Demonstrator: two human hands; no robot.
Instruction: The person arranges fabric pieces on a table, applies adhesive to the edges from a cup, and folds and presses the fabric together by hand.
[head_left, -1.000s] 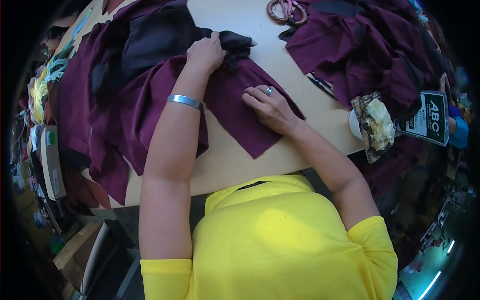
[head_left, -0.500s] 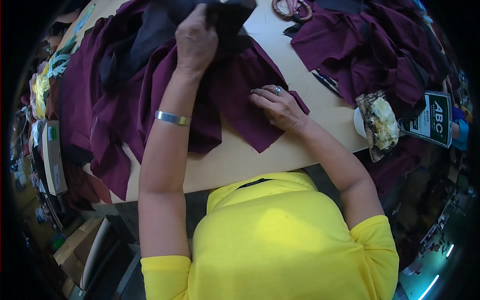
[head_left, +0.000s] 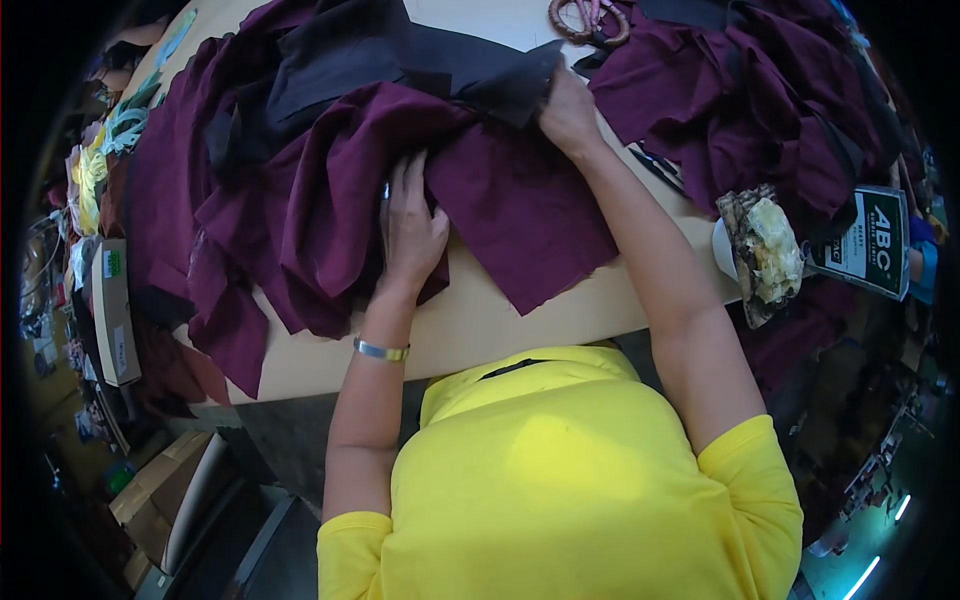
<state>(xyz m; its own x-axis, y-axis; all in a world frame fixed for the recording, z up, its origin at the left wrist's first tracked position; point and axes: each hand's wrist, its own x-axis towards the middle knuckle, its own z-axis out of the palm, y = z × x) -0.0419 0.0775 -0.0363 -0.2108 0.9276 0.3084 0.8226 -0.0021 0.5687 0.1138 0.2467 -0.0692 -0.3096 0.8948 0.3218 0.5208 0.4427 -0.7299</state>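
Maroon cloth [head_left: 530, 210] lies in loose folds over the pale table [head_left: 480, 345], its pointed lower edge hanging toward me. Black cloth [head_left: 350, 60] is spread across the top of it. At the far right end of this black cloth, my right hand [head_left: 570, 110] grips its edge, with the fingertips partly hidden. My left hand [head_left: 412, 225] rests against the maroon folds at the centre, fingers stretched out and thumb apart; some fingers are partly tucked behind the cloth.
Scissors with wrapped handles [head_left: 590, 20] lie at the top. More maroon cloth [head_left: 740, 110] is heaped at the right. Below it are a white container [head_left: 722, 245] with a crusted yellowish lump [head_left: 768, 250] and an ABC-labelled can [head_left: 875, 240]. A long box [head_left: 116, 310] stands at the left.
My left hand has let go of the black cloth and come down to the maroon folds. My right hand has moved up and holds the black edge, which now extends further right.
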